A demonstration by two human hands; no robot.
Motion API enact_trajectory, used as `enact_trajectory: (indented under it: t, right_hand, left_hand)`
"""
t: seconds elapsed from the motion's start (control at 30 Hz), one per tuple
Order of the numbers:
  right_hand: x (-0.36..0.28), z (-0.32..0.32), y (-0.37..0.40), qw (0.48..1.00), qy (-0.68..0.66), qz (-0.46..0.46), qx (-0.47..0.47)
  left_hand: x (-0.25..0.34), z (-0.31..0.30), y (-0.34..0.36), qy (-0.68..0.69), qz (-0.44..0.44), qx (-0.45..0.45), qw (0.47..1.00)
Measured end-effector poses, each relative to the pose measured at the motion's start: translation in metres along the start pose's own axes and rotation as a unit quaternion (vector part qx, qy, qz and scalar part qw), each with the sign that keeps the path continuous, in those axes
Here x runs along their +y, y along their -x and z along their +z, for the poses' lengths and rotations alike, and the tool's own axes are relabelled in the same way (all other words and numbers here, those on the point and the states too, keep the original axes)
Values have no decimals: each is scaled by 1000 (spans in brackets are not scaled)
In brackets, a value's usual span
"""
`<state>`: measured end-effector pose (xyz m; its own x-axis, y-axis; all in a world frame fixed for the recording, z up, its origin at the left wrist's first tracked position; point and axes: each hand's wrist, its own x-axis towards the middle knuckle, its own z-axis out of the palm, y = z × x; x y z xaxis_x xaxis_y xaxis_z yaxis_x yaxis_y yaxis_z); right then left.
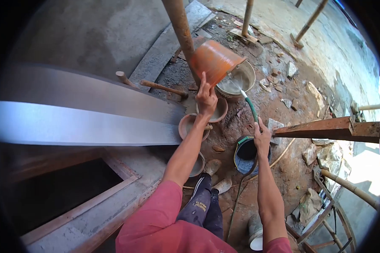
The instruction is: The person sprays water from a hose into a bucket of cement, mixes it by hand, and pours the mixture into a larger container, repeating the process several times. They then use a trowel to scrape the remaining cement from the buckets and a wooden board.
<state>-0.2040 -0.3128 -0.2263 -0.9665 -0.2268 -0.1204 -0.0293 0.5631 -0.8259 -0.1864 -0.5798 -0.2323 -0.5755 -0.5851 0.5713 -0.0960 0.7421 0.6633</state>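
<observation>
My left hand grips the rim of an orange bucket and holds it tilted on its side, mouth toward the right. My right hand holds a green hose whose white nozzle points up at the bucket's mouth; water sprays into it. Under the bucket sits a grey metal pan with wet grey mix. Two shallow clay-coloured pans lie below my left hand.
A dark blue bucket stands by my right hand. A grey concrete beam runs across the left. Wooden props stand behind the bucket, a rusty steel beam juts in from the right, and rubble covers the red dirt ground.
</observation>
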Motion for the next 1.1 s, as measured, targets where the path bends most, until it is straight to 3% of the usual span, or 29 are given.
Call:
enact_trajectory:
  t: [0.07,0.13,0.2,0.27,0.37,0.43,0.5,0.6,0.67,0.7,0.73,0.8,0.93,1.1]
  right_hand:
    - [1,-2,2,999,5,-33,-2]
    - [-5,-7,8,999,28,7,-35]
    - [-10,-10,13,999,30,10,-40]
    - [-13,-8,9,998,39,13,-41]
    - [-6,1,1,999,21,3,-43]
    - [7,13,-6,999,9,-11,-43]
    - [24,23,-12,999,-10,-41,-27]
    - [5,21,-12,997,-5,49,-63]
    - [-2,24,-14,995,9,65,-72]
    - [-5,24,-14,994,20,77,-73]
    - [-7,23,-15,994,20,80,-73]
    - [-10,24,-16,990,37,117,-71]
    - [7,24,-14,992,22,114,-58]
    - [5,24,-16,987,-10,154,-56]
  left_hand:
    - [17,-41,20,-32,-37,51,998]
    - [27,-80,41,48,-180,78,979]
    - [30,-111,52,158,-258,144,942]
    - [37,-138,29,116,-249,183,944]
    - [-1,-148,-15,13,-219,257,941]
    - [-31,-138,-53,-4,-213,321,923]
    - [-50,-128,-94,36,-296,312,902]
    - [-131,-91,-126,87,-283,357,886]
    - [-171,-73,-139,158,-425,323,831]
    - [-175,-64,-144,188,-444,320,816]
    - [-186,-53,-143,187,-445,317,817]
    - [-207,-32,-145,252,-508,327,756]
    - [-242,7,-138,192,-572,352,716]
    - [-314,39,-108,188,-589,320,718]
